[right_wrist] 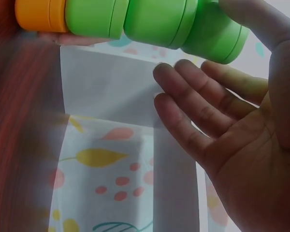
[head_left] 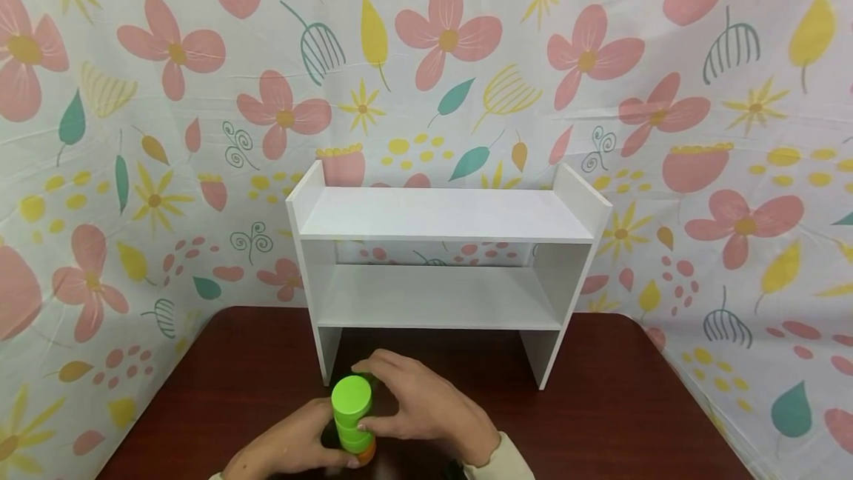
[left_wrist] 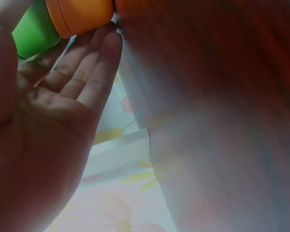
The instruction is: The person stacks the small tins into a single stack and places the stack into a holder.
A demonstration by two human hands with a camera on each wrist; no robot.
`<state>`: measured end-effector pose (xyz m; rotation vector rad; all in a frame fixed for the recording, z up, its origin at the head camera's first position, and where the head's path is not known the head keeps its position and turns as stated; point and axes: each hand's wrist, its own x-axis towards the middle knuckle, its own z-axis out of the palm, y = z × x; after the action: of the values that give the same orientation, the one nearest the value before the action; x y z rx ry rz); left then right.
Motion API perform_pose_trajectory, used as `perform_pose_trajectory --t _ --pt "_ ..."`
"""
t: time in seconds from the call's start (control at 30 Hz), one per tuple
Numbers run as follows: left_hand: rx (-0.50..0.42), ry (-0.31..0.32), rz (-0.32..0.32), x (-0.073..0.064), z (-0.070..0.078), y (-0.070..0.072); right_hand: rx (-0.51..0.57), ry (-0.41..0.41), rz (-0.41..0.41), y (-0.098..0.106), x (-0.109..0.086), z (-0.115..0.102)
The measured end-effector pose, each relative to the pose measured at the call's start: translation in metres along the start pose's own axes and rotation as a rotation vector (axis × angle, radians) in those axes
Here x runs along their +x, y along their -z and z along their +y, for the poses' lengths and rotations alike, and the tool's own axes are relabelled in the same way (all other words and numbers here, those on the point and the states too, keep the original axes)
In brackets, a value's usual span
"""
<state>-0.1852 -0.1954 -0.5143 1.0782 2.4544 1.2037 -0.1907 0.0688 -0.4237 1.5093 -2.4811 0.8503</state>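
A stack of small lidded tubs stands on the dark tabletop between my hands in the head view. Three green tubs [head_left: 351,398] sit above one orange tub [head_left: 366,455]. In the right wrist view the top green tub [right_wrist: 215,31] leans out of line with those below. My left hand [head_left: 293,439] holds the lower part, thumb in front and fingers behind; in the left wrist view its fingertips reach beside the orange tub [left_wrist: 87,17]. My right hand [head_left: 426,406] has its thumb against the upper tubs, its loosely bent fingers spread around the top one with a gap.
Just beyond the hands stands a white two-tier shelf [head_left: 440,298] with bare boards. It rests on the dark red-brown table [head_left: 620,406], which has rounded back corners. A flower-patterned cloth [head_left: 426,58] hangs behind and along both sides.
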Motion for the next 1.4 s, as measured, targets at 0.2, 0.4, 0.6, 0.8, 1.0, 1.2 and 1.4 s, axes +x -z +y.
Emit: perform_pose_trajectory --t 0.2,0.4,0.6,0.8,1.0,1.2,1.4 --pt "0.005 -0.006 -0.001 -0.001 -0.002 0.0 0.005 0.037 0.031 0.001 -0.002 0.003" --pt "-0.016 -0.008 -0.021 -0.002 -0.002 0.002 0.052 0.04 0.037 -0.001 -0.006 0.007" --pt "-0.022 -0.011 -0.033 -0.002 -0.002 0.003 0.114 0.019 0.027 -0.002 -0.013 0.011" --pt "-0.015 -0.009 -0.016 -0.003 -0.003 0.003 0.087 -0.012 0.025 -0.002 -0.018 0.012" --pt "-0.022 -0.001 -0.02 -0.004 -0.003 0.005 0.054 -0.036 0.024 -0.001 -0.025 0.016" --pt "-0.034 0.013 -0.032 -0.003 -0.002 0.006 0.039 -0.053 0.034 0.001 -0.033 0.021" --pt "-0.051 0.026 -0.039 -0.004 -0.002 0.006 0.065 -0.11 -0.009 0.001 -0.04 0.025"
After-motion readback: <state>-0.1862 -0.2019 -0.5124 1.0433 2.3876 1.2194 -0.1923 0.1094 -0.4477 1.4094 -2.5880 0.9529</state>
